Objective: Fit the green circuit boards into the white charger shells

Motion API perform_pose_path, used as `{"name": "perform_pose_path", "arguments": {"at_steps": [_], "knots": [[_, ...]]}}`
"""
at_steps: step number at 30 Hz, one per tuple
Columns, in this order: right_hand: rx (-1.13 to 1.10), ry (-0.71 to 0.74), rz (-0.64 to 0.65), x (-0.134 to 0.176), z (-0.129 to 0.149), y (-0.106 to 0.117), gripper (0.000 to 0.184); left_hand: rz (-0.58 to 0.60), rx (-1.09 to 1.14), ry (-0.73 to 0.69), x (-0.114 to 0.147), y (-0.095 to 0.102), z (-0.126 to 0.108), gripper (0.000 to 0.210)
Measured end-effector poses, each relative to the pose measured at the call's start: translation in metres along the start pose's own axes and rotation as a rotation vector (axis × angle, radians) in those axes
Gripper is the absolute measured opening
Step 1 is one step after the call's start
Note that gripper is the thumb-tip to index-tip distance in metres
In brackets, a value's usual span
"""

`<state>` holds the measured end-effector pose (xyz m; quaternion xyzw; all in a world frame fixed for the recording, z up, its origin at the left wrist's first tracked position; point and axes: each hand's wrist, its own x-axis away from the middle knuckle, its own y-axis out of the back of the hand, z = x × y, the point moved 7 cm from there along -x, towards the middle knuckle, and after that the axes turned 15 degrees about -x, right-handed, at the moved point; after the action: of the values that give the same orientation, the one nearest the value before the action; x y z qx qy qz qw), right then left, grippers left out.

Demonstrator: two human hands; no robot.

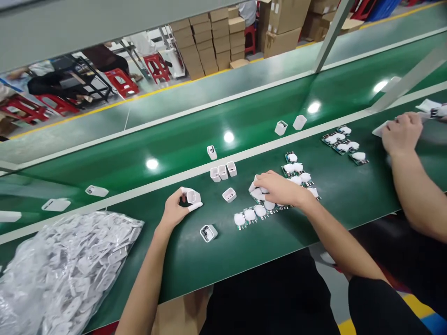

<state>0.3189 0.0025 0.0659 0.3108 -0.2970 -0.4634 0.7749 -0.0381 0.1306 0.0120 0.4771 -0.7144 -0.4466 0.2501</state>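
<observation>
My left hand point(176, 207), with white finger covers, pinches a white plastic charger housing point(192, 197) just above the table, its hollow end showing. My right hand point(275, 187) reaches down over small green circuit boards with white blobs on top point(260, 211). Its covered fingertips are bent together among them, and what they grip is hidden. Between my hands stand three white housings in a row point(222, 172) and a single housing point(229, 195). Another housing with parts visible inside point(208, 233) lies nearer me.
A clear bag of white plastic parts point(80, 260) fills the left. More boards point(344, 144) lie to the right, near a co-worker's hand point(401, 132) on a white item. Beyond the pale strip, the green belt point(181, 144) carries scattered housings. A metal post point(333, 37) rises behind.
</observation>
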Motion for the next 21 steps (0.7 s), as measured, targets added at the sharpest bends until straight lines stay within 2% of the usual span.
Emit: {"name": "perform_pose_path", "arguments": {"at_steps": [2, 4, 8, 11, 14, 18, 21], "knots": [[-0.05, 0.067, 0.003, -0.004, 0.005, -0.003, 0.043, -0.009, 0.036, 0.003, 0.0, 0.001, -0.001, 0.053], [-0.034, 0.097, -0.053, -0.005, 0.011, -0.007, 0.034, -0.037, 0.053, 0.018, 0.001, 0.004, -0.001, 0.054], [0.101, 0.036, -0.211, -0.006, 0.015, -0.012, 0.027, -0.078, 0.043, 0.044, 0.002, 0.01, -0.005, 0.052], [0.151, -0.024, -0.265, -0.007, 0.009, -0.013, 0.016, -0.099, 0.06, 0.062, 0.001, 0.014, -0.009, 0.053], [0.182, -0.023, -0.268, -0.009, 0.002, -0.01, 0.013, -0.126, 0.102, 0.077, 0.0, 0.017, -0.012, 0.055], [0.148, 0.065, -0.224, -0.011, -0.001, -0.007, 0.02, -0.153, 0.148, 0.059, 0.001, 0.022, -0.019, 0.049], [0.091, 0.125, -0.248, -0.008, -0.002, -0.005, 0.019, -0.163, 0.161, 0.035, 0.001, 0.034, -0.031, 0.049]]}}
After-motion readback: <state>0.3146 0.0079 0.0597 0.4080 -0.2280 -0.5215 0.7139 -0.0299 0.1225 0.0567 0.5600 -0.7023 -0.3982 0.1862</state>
